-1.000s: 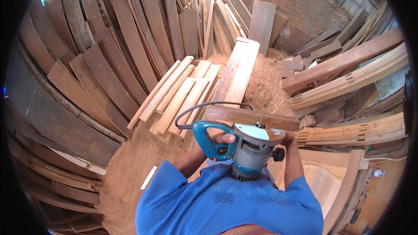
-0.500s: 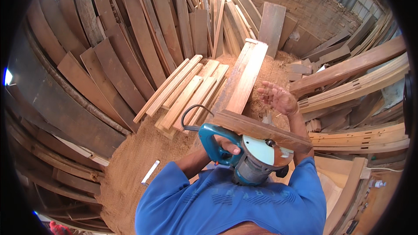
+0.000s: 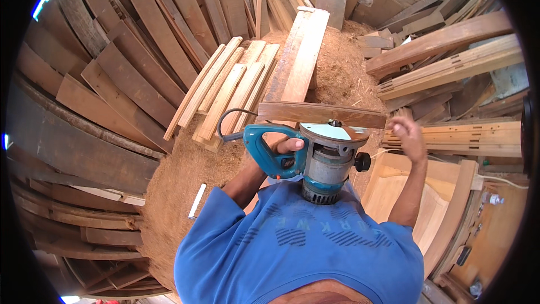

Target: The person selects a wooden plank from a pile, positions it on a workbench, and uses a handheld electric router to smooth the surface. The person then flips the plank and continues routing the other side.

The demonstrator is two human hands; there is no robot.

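Observation:
My left hand (image 3: 288, 146) is closed around the teal D-shaped handle of a router (image 3: 328, 163). The router is tipped so its motor end rests against my blue shirt and its pale round base points up and away. Across the base lies a brown wooden strip (image 3: 320, 114), at the bit; how it is fixed there is hidden. Just past the strip's right end, my right hand (image 3: 409, 138) is raised with nothing in it, its fingers loosely bent and apart, slightly blurred. A black cord (image 3: 224, 121) loops from the handle.
A long plank bench (image 3: 306, 50) stretches ahead over sawdust. Several cut wooden pieces (image 3: 233, 90) lie left of it. Dark boards (image 3: 135, 84) lean along the left; slotted beams (image 3: 450, 67) are stacked right. A wooden panel frame (image 3: 450, 219) stands near my right arm. A white strip (image 3: 197, 201) lies on the sawdust.
The router and wooden strip have turned more level and shifted slightly left in view. My right hand has moved from beyond the strip to beside its right end. My left hand keeps its grip.

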